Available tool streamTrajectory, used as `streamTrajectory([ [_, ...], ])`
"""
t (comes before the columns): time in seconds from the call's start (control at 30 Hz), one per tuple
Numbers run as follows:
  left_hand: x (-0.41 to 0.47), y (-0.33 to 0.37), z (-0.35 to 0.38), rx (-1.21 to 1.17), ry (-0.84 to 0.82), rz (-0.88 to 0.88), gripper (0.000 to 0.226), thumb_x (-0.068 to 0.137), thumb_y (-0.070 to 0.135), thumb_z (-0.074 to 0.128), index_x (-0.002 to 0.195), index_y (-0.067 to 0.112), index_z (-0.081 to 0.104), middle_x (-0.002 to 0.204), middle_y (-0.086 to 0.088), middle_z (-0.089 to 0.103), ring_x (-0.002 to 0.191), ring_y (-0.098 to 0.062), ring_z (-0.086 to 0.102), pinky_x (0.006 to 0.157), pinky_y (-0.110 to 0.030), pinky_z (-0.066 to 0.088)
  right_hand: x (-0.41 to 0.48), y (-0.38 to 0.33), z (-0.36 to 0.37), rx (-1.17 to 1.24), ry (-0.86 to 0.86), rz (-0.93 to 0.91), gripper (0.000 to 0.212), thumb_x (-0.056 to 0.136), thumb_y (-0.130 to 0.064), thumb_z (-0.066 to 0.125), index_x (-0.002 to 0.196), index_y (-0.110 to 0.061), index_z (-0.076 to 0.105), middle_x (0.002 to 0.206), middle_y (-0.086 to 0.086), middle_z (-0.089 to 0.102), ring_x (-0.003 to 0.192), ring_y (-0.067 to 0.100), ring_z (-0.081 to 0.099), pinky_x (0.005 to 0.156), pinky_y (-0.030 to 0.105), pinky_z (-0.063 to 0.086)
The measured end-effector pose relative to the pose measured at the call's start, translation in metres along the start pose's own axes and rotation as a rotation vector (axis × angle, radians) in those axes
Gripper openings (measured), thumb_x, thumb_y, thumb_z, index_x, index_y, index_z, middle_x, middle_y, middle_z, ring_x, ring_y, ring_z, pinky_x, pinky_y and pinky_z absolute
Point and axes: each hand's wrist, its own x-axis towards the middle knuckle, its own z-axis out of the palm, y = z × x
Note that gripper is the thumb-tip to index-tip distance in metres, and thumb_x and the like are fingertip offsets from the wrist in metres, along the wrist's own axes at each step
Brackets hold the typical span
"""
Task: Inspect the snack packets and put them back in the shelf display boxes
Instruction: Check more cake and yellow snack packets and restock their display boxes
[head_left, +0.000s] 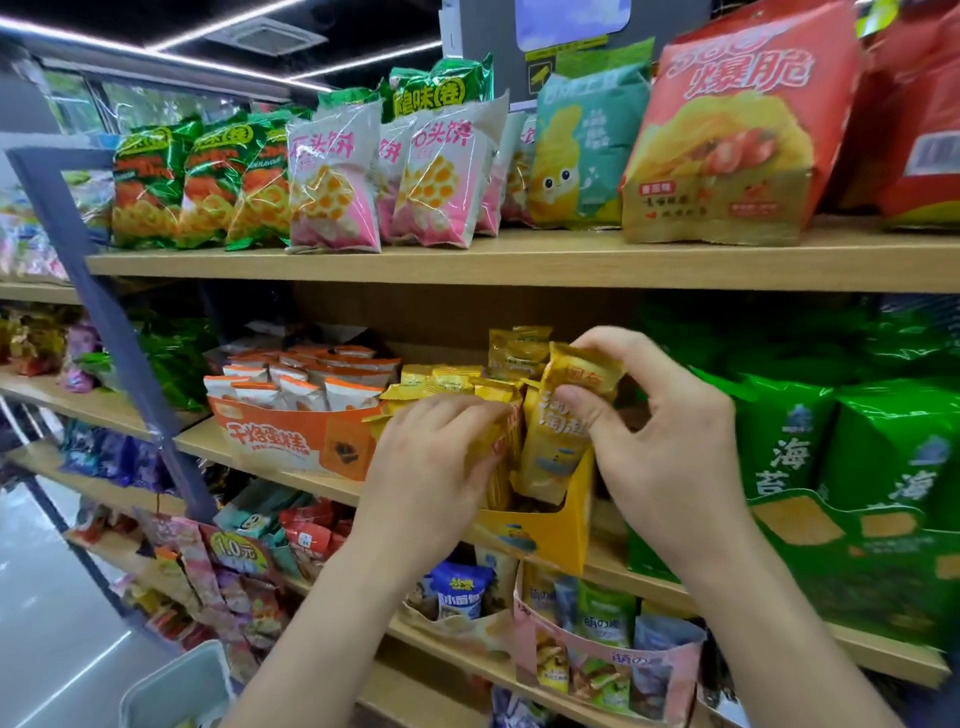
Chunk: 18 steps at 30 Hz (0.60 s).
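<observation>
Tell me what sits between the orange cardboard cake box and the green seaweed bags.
Head view: the yellow cardboard display box of yellow snack packets, left hand and right hand gripping packets.

Gold-yellow snack packets (556, 447) with white lettering; yellow display box (550, 538); orange display box (291, 441), white lettering; green seaweed bags (789, 436); pink-and-white biscuit bags (332, 182).

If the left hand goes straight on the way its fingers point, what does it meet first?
The left hand grips the standing yellow packets; beyond them, probably the packet that the right hand pinches, though depth is unclear.
</observation>
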Motion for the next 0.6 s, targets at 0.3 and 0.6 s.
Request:
streamTrajectory([
  [0.3,-0.002,-0.004,0.003,-0.021,0.023,-0.038,0.048,0.084,0.014,0.073,0.13,0.021,0.06,0.123,0.003,0.064,0.12,-0.017,0.054,0.102,-0.044,0.047,-0.021,0.032,0.039,-0.342,-0.153,0.044,0.037,0.085,-0.035,0.07,0.118,-0.02,0.064,0.113,-0.007,0.062,0.108,0.011,0.051,0.084,0.025,0.045],
  [0.6,0.002,-0.002,-0.007,-0.08,-0.082,-0.037,0.046,0.092,0.024,0.064,0.135,0.033,0.053,0.132,0.013,0.055,0.125,-0.004,0.04,0.106,-0.024,0.033,-0.03,0.039,0.038,-0.642,-0.218,0.009,0.044,0.082,-0.037,0.07,0.122,-0.018,0.064,0.14,0.006,0.047,0.13,0.027,0.031,0.096,0.051,0.044],
])
